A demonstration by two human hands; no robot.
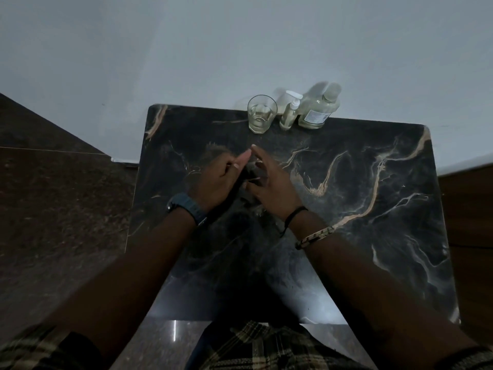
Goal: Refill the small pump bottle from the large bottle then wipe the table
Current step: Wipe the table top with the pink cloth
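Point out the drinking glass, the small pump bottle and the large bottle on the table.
drinking glass (261, 115): head view, on its clear side wall.
small pump bottle (287, 116): head view, on its body.
large bottle (317, 113): head view, on its label side.

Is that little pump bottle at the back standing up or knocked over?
Upright. The small pump bottle stands on its base at the table's far edge, pump head on top, between the glass and the large bottle.

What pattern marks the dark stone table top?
Pale marble veins across the black stone table top, in the head view.
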